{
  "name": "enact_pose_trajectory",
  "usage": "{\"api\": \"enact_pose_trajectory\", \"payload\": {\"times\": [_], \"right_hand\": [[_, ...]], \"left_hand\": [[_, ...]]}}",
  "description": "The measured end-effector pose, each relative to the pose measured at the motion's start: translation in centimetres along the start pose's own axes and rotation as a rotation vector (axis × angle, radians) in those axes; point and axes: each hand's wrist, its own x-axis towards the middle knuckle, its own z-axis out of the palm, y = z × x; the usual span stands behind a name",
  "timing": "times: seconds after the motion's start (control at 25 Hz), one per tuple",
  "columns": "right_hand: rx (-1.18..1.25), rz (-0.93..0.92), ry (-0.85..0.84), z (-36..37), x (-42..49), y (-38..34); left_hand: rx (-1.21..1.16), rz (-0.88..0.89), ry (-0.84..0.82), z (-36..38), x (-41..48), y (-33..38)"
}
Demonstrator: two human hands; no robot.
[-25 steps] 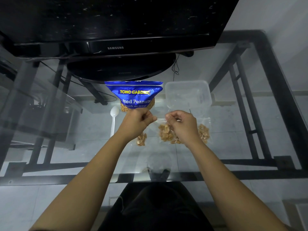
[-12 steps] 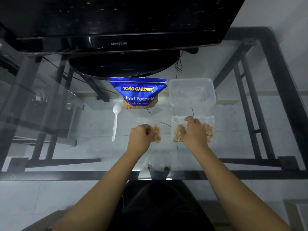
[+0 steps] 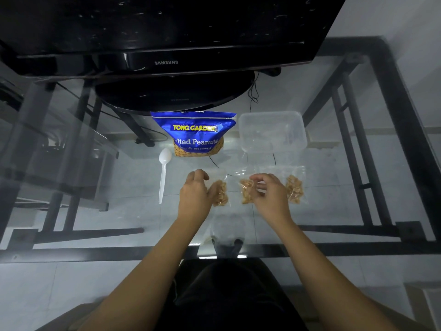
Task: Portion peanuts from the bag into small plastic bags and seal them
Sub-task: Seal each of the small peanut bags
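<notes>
A blue Tong Garden salted peanuts bag (image 3: pixel 194 134) stands upright at the back of the glass table (image 3: pixel 119 211). Three small clear plastic bags holding peanuts lie in a row in front of it. My left hand (image 3: pixel 194 195) covers the left side of the left small bag (image 3: pixel 221 193), fingers curled on it. My right hand (image 3: pixel 268 198) hovers with loosely curled fingers over the middle small bag (image 3: pixel 245 194) and holds nothing. The right small bag (image 3: pixel 295 192) lies untouched beside it.
A white plastic spoon (image 3: pixel 163 174) lies left of my left hand. A clear plastic container (image 3: pixel 272 131) sits right of the peanuts bag. A black Samsung monitor (image 3: pixel 167 62) on its round stand fills the back. The table's front edge runs just before my lap.
Both hands brought the small bag down from in front of the blue bag onto the table. My right hand let go and shifted right over the middle bag.
</notes>
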Motion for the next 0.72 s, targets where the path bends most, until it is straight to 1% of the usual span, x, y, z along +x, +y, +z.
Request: {"api": "enact_pose_trajectory", "payload": {"times": [0.04,0.08,0.16,0.2,0.24,0.32,0.4,0.44,0.56,0.72], "right_hand": [[0.095,0.023,-0.01,-0.3,-0.3,-0.4],[0.188,0.045,-0.02,-0.4,-0.5,-1.0],[0.323,0.064,-0.042,-0.6,-1.0,-2.0],[0.352,0.066,-0.05,-0.7,-1.1,-2.4],[0.375,0.073,-0.055,-0.7,-1.3,-2.8],[0.495,0.139,-0.041,-0.7,-1.4,-3.2],[0.646,0.252,0.003,-0.7,-1.1,-3.6],[0.667,0.278,0.036,-0.8,-0.9,-3.8],[0.572,0.244,0.09,-0.7,-0.5,-3.9],[0.468,0.148,0.098,-1.0,-0.4,-3.9]], "left_hand": [[-0.106,0.002,0.017,-0.4,0.3,0.2],[-0.241,-0.024,-0.019,-0.8,0.5,0.7],[-0.539,-0.116,-0.202,-1.4,0.8,1.9],[-0.643,-0.143,-0.264,-1.5,0.9,2.4],[-0.699,-0.141,-0.28,-1.7,0.9,2.9],[-0.73,-0.113,-0.256,-1.9,1.0,3.5],[-0.741,-0.1,-0.255,-2.1,1.0,3.9],[-0.748,-0.1,-0.269,-2.2,1.0,4.0],[-0.721,-0.091,-0.302,-2.3,1.2,4.5],[-0.557,0.055,-0.31,-2.4,1.8,5.2]]}}
